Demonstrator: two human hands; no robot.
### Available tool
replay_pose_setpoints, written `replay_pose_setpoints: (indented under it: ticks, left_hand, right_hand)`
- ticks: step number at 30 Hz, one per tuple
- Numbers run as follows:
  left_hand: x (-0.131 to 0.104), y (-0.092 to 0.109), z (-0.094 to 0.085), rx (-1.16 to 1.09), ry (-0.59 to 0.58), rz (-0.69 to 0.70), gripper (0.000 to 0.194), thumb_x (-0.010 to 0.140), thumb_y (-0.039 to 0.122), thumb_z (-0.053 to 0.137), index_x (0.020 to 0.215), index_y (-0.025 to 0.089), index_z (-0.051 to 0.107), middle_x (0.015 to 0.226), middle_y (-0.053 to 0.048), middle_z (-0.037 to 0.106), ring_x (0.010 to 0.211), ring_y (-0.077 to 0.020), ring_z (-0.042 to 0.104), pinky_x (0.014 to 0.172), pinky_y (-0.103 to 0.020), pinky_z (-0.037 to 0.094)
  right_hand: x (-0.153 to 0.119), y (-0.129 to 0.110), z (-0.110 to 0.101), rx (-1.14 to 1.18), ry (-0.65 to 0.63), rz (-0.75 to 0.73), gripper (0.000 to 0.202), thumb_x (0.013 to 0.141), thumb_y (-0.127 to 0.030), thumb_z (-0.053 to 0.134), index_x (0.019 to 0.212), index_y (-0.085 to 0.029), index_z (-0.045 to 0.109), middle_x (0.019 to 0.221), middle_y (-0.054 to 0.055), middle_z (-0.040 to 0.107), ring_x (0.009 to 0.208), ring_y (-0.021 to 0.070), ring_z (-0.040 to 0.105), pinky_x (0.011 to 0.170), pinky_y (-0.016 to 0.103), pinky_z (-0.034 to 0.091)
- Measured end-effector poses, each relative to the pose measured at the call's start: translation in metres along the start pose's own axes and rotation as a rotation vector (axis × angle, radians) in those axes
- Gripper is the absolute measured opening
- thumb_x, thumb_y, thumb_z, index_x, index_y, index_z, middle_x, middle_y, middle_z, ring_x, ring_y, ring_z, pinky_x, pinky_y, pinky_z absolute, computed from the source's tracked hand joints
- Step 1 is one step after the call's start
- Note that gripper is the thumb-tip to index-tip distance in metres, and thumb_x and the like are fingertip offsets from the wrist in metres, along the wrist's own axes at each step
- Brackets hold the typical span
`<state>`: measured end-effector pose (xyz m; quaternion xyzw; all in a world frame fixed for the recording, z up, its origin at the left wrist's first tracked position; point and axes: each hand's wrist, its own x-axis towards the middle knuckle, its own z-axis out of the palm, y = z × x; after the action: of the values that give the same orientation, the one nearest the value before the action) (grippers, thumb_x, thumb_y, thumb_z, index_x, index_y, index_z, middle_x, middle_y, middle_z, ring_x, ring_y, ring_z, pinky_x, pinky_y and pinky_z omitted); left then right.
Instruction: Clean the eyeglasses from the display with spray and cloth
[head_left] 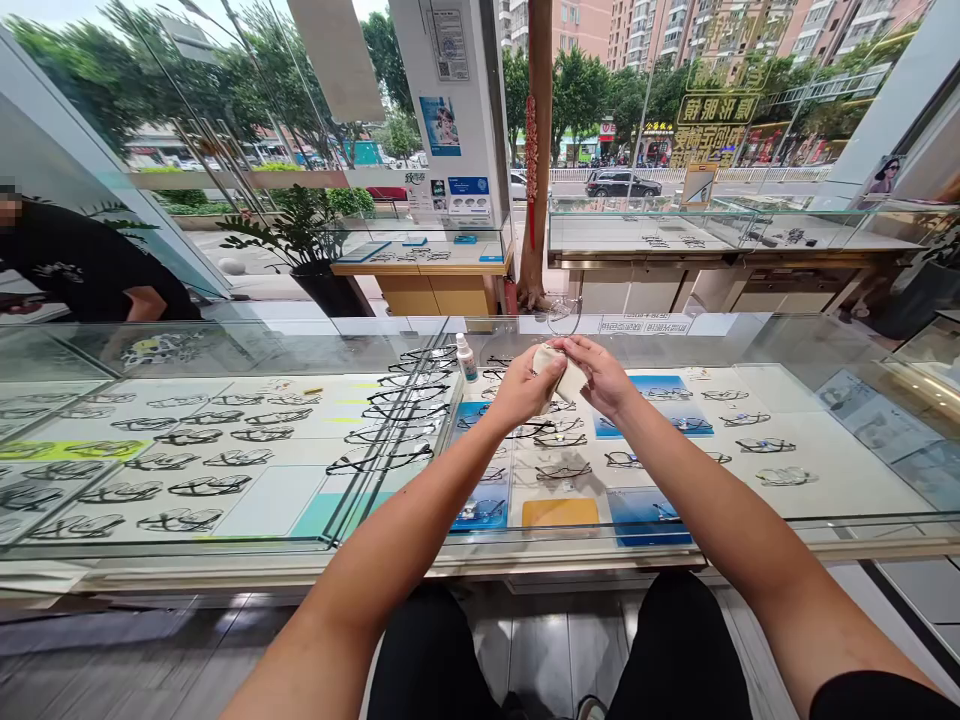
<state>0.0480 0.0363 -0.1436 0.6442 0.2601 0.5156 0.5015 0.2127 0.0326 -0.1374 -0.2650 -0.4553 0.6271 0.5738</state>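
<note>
Above the glass counter, my hands are close together around a cream-coloured cloth (pixel 571 380). My left hand (pixel 529 387) has its fingers closed on the left side of the cloth. On the other side, my right hand (pixel 602 376) pinches it near the top with bent fingers. A thin-rimmed pair of eyeglasses (pixel 565 318) shows just beyond the fingertips; its lower part is hidden by hands and cloth, and which hand grips it is unclear. Left of my hands stands a small white spray bottle (pixel 466 358) on the counter top.
Several dark eyeglasses (pixel 405 405) form a row left of the bottle. Under the glass counter (pixel 840 440) lie more frames, blue display cards (pixel 652 512) and a yellow-brown pad (pixel 559 513). A person in black (pixel 97 260) leans at the far left. A potted plant (pixel 315 250) stands beyond.
</note>
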Motion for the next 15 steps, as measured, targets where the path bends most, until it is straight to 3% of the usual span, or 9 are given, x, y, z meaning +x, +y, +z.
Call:
replay_pose_setpoints:
  ticks: [5, 9, 12, 15]
  left_hand:
    - [0.001, -0.003, -0.002, 0.062, 0.061, 0.006, 0.072, 0.089, 0.077, 0.078, 0.123, 0.014, 0.08, 0.104, -0.009, 0.08, 0.097, -0.0229, 0.07, 0.089, -0.033, 0.054]
    - [0.002, 0.001, -0.005, 0.041, -0.029, -0.037, 0.073, 0.089, 0.081, 0.075, 0.122, 0.016, 0.081, 0.106, -0.007, 0.08, 0.102, -0.0241, 0.07, 0.097, -0.035, 0.055]
    - [0.003, 0.003, -0.008, 0.065, -0.101, -0.071, 0.072, 0.09, 0.083, 0.073, 0.119, 0.018, 0.079, 0.11, -0.007, 0.079, 0.106, -0.0243, 0.068, 0.1, -0.035, 0.054]
    - [0.004, 0.002, -0.01, 0.082, -0.066, -0.086, 0.067, 0.091, 0.082, 0.073, 0.11, 0.018, 0.079, 0.108, -0.007, 0.079, 0.104, -0.0237, 0.068, 0.096, -0.033, 0.054]
  right_hand:
    - [-0.001, 0.003, 0.003, 0.041, -0.016, 0.007, 0.046, 0.066, -0.057, 0.105, 0.093, -0.027, 0.082, 0.098, 0.0, 0.084, 0.088, 0.0181, 0.074, 0.081, 0.03, 0.061]
    - [0.001, 0.002, 0.0, 0.006, -0.006, -0.032, 0.044, 0.068, -0.057, 0.104, 0.089, -0.026, 0.081, 0.109, 0.003, 0.086, 0.1, 0.0218, 0.076, 0.091, 0.034, 0.063]
    - [0.004, -0.002, -0.005, -0.022, 0.003, -0.052, 0.044, 0.067, -0.058, 0.104, 0.086, -0.026, 0.082, 0.117, 0.004, 0.086, 0.102, 0.0221, 0.076, 0.09, 0.033, 0.063]
    - [0.006, -0.006, -0.011, -0.022, 0.012, -0.054, 0.042, 0.067, -0.057, 0.104, 0.086, -0.027, 0.082, 0.118, 0.002, 0.086, 0.102, 0.0201, 0.075, 0.088, 0.031, 0.062]
